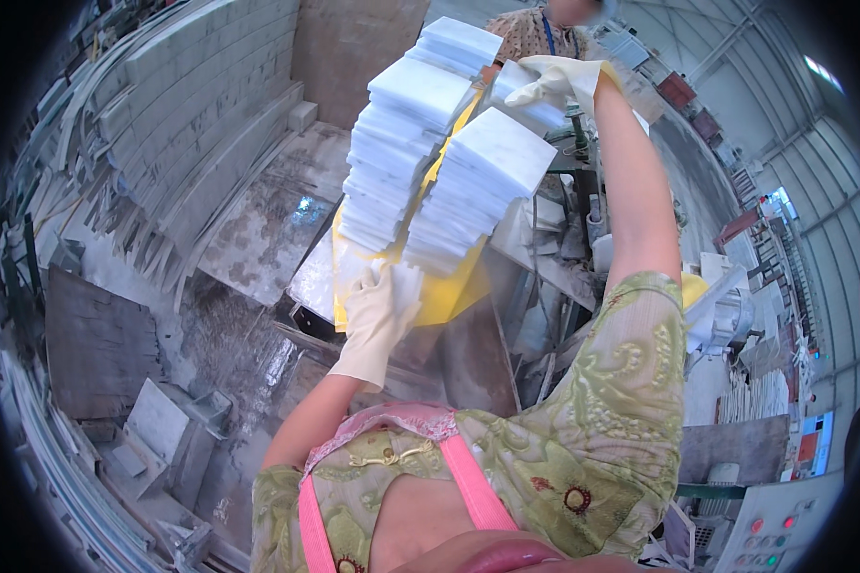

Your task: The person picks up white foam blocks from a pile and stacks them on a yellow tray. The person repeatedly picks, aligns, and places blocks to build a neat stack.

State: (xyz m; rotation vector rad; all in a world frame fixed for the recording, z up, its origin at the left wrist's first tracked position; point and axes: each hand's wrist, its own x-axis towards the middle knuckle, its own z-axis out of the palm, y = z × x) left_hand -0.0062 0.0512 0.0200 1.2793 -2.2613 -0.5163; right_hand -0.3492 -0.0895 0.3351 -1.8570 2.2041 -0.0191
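Note:
In front of me stand stacks of square white stone tiles point(416, 91), fanned in leaning rows on a yellow surface point(449, 296). A second row of tiles point(487, 158) lies to the right, with a narrow gap between. My left hand point(377, 310), in a cream rubber glove, is at the near end of the rows. Its fingers close around the edge of a small pale tile piece point(407, 283), partly covered by the glove. My right hand point(554, 81), gloved alike, reaches to the far right stack, its fingers stretched apart over the tiles there.
Another person point(535, 33) in a patterned top stands beyond the stacks. A wall of stacked stone slabs point(191, 115) rises at the left. Stone offcuts point(545, 215) lie under the right side. A control panel point(769, 525) with coloured buttons is at the lower right.

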